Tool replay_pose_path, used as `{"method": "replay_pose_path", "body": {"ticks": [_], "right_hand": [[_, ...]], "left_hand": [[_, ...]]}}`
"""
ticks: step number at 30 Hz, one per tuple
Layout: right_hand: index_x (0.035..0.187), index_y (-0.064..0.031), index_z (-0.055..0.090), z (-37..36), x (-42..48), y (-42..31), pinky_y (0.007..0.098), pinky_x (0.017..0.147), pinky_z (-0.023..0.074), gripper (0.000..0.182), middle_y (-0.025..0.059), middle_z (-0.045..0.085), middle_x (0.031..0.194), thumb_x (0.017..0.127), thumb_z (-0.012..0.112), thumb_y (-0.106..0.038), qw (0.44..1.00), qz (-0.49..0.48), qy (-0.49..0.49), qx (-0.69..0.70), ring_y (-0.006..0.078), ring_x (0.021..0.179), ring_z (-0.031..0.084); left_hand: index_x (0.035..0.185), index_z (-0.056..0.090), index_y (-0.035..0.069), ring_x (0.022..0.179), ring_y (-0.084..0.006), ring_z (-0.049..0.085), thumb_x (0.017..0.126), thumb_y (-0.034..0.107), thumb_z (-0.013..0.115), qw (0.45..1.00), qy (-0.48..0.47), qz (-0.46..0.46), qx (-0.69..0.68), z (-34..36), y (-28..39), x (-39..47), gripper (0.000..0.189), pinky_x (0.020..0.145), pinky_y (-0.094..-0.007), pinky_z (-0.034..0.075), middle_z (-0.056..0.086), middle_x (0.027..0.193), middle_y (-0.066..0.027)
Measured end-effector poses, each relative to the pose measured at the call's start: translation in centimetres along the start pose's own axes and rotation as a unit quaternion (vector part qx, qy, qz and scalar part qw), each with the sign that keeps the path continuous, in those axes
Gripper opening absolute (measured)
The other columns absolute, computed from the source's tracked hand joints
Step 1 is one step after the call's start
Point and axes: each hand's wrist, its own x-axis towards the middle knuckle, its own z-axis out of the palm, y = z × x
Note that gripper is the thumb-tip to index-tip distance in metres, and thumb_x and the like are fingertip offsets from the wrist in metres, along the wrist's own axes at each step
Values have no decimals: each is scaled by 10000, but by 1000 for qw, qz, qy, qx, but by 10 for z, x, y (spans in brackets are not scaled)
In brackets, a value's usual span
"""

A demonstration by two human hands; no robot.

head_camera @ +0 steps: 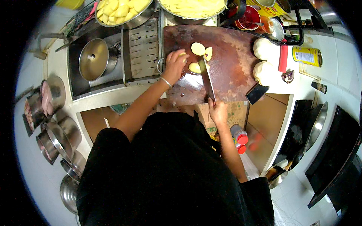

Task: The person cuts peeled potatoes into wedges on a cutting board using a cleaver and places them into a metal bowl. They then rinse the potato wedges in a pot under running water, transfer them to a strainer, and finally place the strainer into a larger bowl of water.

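Note:
My right hand [218,112] grips the handle of a kitchen knife [208,80]. Its blade points away from me across a brown cutting board [232,70], and its far end lies over a cut potato piece [194,68]. Beyond the tip lies a potato half [198,49], with a smaller potato slice [208,54] to its right. At the board's left side, my left hand [174,64] has its fingers curled around a potato piece [183,53], mostly hidden by them.
Behind the board are bowls of peeled potatoes [121,10] and potato shreds [195,8]. A sink [75,84] holding a metal pot [94,60] lies left. Round pale vegetables [261,74], a phone [257,93] and a yellow can [306,56] sit right, below a black rack [301,28].

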Motion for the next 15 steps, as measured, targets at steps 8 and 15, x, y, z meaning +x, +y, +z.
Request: {"method": "replay_pose_path", "body": {"ticks": [8,15], "right_hand": [[710,-70,482,5,-16,25,272,370,402,215,11,442,496,859,619,-145,807,265,-30,527,114,371,422],[705,-82,479,35,-15,20,279,375,401,219,12,455,508,855,623,-148,794,268,-46,544,119,376,434]], "left_hand": [[1261,495,321,1301,-374,242,766,491,625,978,-169,55,108,14,15,86,539,1034,-605,161,393,1361,-84],[1249,503,270,1289,-318,279,622,631,658,958,-204,181,89,19,28,48,740,1004,-622,161,453,1262,-63]]}}
